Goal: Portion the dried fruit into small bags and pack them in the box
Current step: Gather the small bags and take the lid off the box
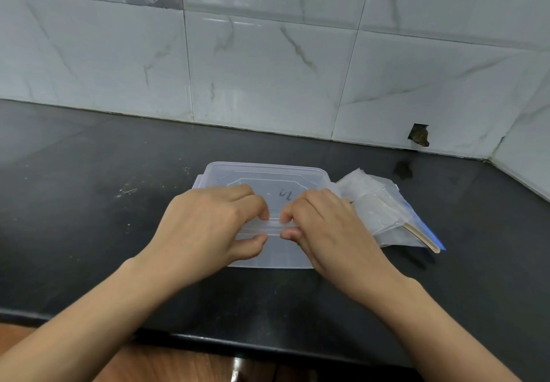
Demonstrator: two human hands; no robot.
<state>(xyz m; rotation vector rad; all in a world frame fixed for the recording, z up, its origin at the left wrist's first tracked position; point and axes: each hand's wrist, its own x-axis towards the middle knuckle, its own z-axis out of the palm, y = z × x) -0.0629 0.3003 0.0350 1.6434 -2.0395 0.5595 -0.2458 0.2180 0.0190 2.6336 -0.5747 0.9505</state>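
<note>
Translucent plastic makes up the box (269, 191), a shallow rectangular container with its lid (268, 177) on, sitting at the centre of the frame on a black stone counter (89, 203). Some dark handwriting shows on the lid (too small to read). Both hands rest on the near edge of the box. The left hand (208, 227) is curled, fingers bent over the top of the lid's front rim and thumb underneath, pinching that rim. The right hand (324, 227) mirrors it just beside, fingers curled on top and thumb tucked below the same rim, so the two sets of fingertips nearly meet at the middle of the front edge. Both bare forearms come up from the bottom of the frame.

To the right of the box, touching or just beside its right side, lies a heap of clear small bags (384, 203), flat and crumpled, one with a blue strip along its edge. A pale wooden stick (422, 237) lies among them, its rounded end pointing toward the lower right. No dried fruit can be made out through the plastic.

Behind the counter, white marble-patterned wall tiles (268, 69) fill the upper half of the frame; a small broken hole (419, 135) shows at the tile base at right.
</note>
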